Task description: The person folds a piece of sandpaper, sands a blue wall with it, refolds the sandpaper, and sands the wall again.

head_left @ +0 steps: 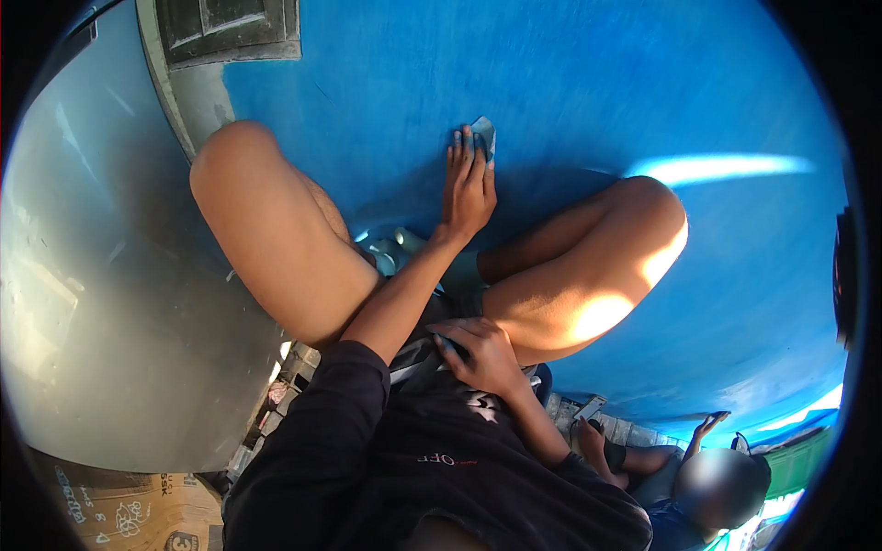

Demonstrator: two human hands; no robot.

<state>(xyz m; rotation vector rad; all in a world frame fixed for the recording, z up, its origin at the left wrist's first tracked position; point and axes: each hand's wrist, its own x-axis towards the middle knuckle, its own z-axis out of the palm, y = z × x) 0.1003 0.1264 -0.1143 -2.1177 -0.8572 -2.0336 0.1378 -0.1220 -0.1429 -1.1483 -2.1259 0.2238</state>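
Note:
My left hand (469,188) reaches up to the blue wall (588,83), fingers extended and pressing a small grey sheet (485,133) against the painted surface. The sheet looks like sandpaper and sticks out beyond the fingertips. Blue stains mark the fingers. Lower down, between my thighs, my right hand (482,354) rests at my lap, thumb and fingers apart, with nothing visible in it. Its thumb is also stained blue.
A grey, shiny curved surface (119,275) stands at the left, with printed cardboard (138,505) below it. A weathered framed panel (230,28) is at the upper left. Another person (721,487) sits at the lower right, one hand raised near the wall.

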